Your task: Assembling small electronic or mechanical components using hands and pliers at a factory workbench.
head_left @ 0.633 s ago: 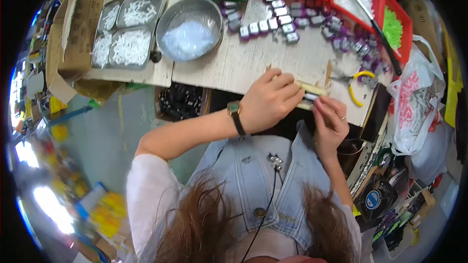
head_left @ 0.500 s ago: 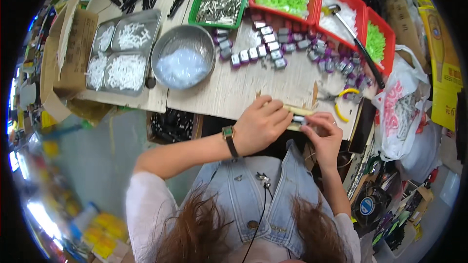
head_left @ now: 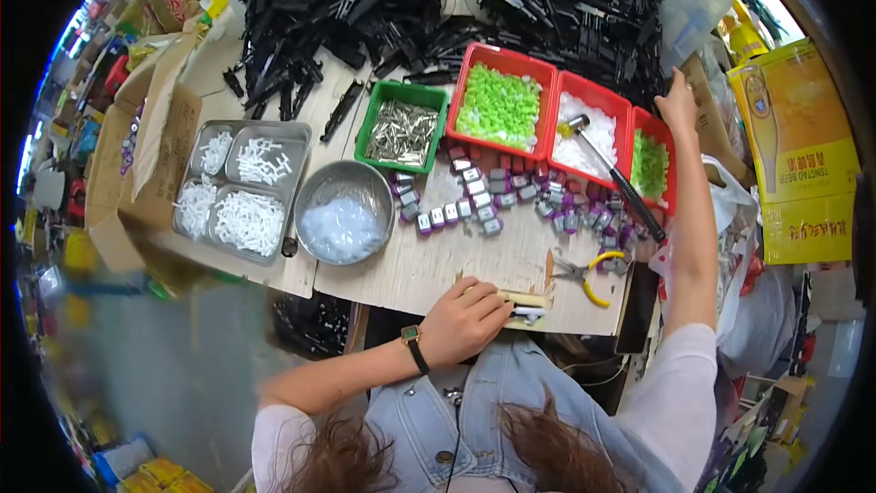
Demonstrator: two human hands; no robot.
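Observation:
At the table's front edge, my left hand point(head_left: 467, 318) is closed over a pale wooden block point(head_left: 525, 298). A small white-and-grey piece point(head_left: 528, 312) shows at the block's right end; the rest is hidden under the fingers. My right hand point(head_left: 677, 102) is stretched far out to the back right, beside a heap of slim black plastic parts point(head_left: 584, 18). Its thumb and fingers are apart, with nothing visible between them. Below that arm lie red trays holding green bits point(head_left: 497, 108), white bits point(head_left: 575, 132) and more green bits point(head_left: 649, 164).
A hammer point(head_left: 620, 183) lies across the red trays. Yellow-handled pliers point(head_left: 591, 278) rest near the block. Several purple-and-grey pieces point(head_left: 474, 196) cover the middle. Leftward are a green tray of metal pins point(head_left: 401, 132), a metal bowl point(head_left: 345, 215) and a divided tray point(head_left: 242, 187).
My right hand has left the wooden block and reached out to the black heap at the back right. My left hand stays on the block. The view has shifted, showing more of the table's far side.

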